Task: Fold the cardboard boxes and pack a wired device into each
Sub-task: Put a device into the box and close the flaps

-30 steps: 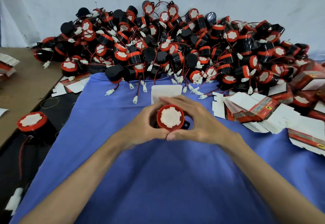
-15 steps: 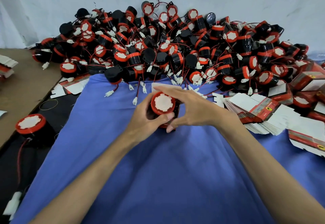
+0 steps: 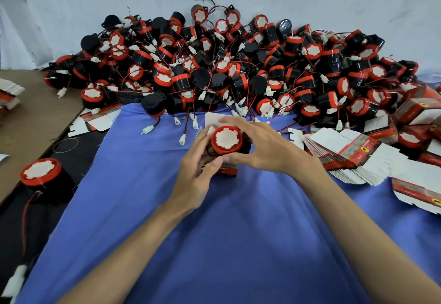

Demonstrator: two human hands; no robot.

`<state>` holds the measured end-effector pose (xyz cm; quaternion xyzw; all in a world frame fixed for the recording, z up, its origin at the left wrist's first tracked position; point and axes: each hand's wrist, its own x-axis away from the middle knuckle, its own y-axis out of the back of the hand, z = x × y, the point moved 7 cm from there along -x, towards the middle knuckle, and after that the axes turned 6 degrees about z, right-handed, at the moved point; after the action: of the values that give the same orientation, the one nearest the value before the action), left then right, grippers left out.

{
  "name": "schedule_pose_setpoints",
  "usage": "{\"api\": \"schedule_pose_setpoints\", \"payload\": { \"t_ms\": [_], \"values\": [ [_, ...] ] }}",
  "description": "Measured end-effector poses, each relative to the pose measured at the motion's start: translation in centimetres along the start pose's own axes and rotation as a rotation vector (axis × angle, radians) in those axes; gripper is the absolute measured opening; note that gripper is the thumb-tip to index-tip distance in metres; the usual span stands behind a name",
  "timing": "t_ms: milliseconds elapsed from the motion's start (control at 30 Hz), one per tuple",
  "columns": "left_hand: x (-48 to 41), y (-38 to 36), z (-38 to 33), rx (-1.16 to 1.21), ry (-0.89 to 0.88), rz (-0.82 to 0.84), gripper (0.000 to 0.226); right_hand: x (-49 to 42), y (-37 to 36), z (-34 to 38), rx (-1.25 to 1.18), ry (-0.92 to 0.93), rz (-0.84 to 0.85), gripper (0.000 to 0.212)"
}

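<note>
I see the wired device (image 3: 226,142), a black cylinder with a red cap and white centre, sitting half inside a red cardboard box (image 3: 227,169) on the blue cloth (image 3: 214,232). My left hand (image 3: 198,172) pinches the box; my right hand (image 3: 265,147) cups the device's right side.

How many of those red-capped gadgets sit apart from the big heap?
2. One gadget is held by the left hand and right hand above the blue cloth; another gadget stands alone far left. More may hide among the boxes.

Device (image 3: 226,140) now lower into box (image 3: 226,169)
</note>
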<state>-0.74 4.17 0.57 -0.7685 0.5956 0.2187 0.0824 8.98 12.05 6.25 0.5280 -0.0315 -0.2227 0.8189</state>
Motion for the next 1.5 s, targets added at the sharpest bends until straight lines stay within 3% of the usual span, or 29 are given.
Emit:
{"api": "schedule_pose_setpoints", "payload": {
  "t_ms": [133, 500, 800, 1000, 1067, 1167, 1267, 1500],
  "values": [
    [0.2, 0.2, -0.1, -0.049, -0.046, -0.02, 0.067, -0.1, -0.2, 0.1, 0.05, -0.004, 0.035, 0.071],
    [0.4, 1.0, -0.4, -0.258, -0.114, -0.092, 0.071, -0.2, -0.9, 2.0, 0.298, 0.084, 0.019, 0.073],
    [0.8, 1.1, -1.4, -0.484, -0.159, -0.157, 0.067, 0.1, -0.9, 2.7, 0.319, 0.153, -0.011, 0.061],
    [0.4, 2.3, -2.4, -0.653, -0.258, -0.3, 0.059, 0.1, -0.9, 2.4, 0.296, 0.122, -0.021, 0.06],
    [-0.3, 3.0, -1.3, -0.54, -0.166, -0.237, 0.052, 0.1, -0.7, 2.2, 0.281, 0.098, -0.015, 0.059],
    [-1.0, 2.5, 0.9, -0.206, 0.039, -0.007, 0.054, 0.1, -0.8, 2.0, 0.262, 0.076, 0.016, 0.055],
    [-1.2, 1.9, 1.4, -0.006, 0.085, 0.047, 0.055, 0.0, -0.8, 1.9, 0.208, 0.075, 0.055, 0.05],
    [-1.3, 1.8, 0.5, -0.065, 0.002, 0.142, 0.07, -0.2, -1.3, 2.2, 0.105, 0.098, 0.161, 0.049]
  ]
}}
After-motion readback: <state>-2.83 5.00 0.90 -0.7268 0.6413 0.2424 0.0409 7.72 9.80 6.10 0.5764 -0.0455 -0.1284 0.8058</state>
